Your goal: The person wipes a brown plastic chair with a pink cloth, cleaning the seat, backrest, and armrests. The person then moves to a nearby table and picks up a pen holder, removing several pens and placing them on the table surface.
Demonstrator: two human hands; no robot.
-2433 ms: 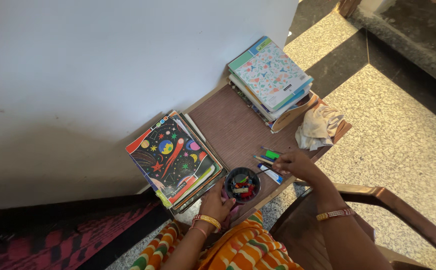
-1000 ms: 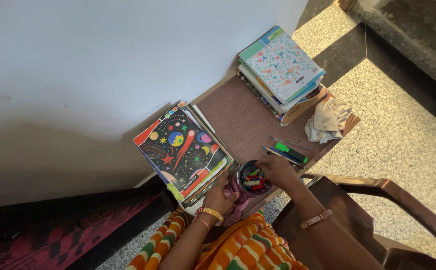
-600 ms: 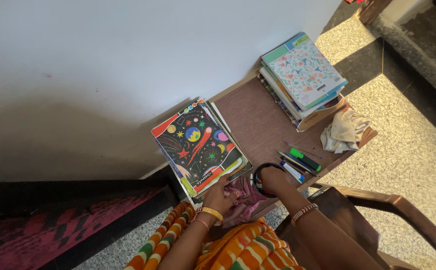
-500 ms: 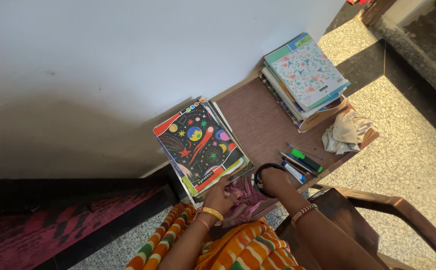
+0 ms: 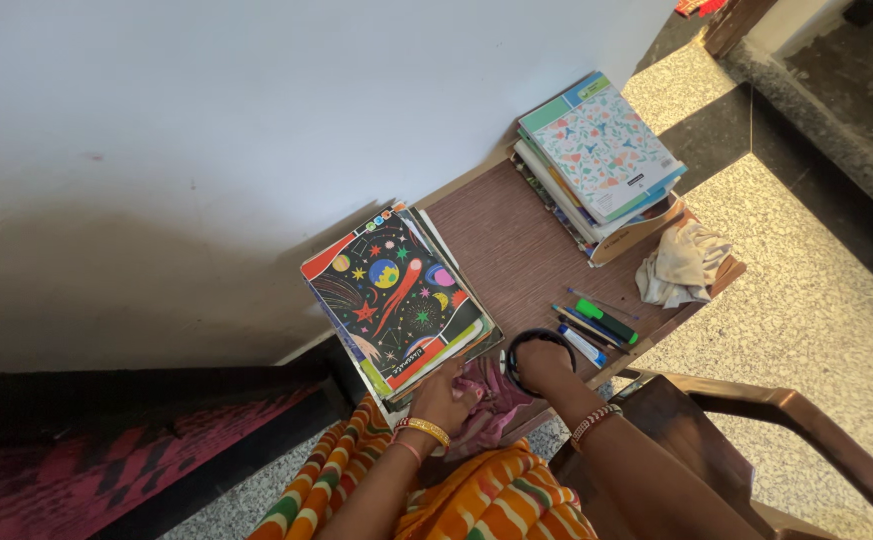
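My right hand [image 5: 547, 362] reaches down into a round black cup [image 5: 532, 345] at the near edge of the small brown table [image 5: 517, 245]; its fingers are hidden inside, so what they grip does not show. My left hand [image 5: 447, 395] rests on the near edge of a stack of books [image 5: 397, 295] topped by a black cover with planets and stars, beside a pink cloth [image 5: 487, 405]. A green marker [image 5: 607, 322] and several pens [image 5: 582, 335] lie just right of the cup.
A second stack of books [image 5: 602, 150] with a pale patterned cover sits at the table's far right, a crumpled white cloth [image 5: 687, 262] beside it. A white wall stands behind the table. A brown wooden chair [image 5: 757, 440] is at my right.
My right hand left the pens on the table and moved into the black cup, covering the coloured pieces inside. My left hand stayed at the book stack. The view shifted left.
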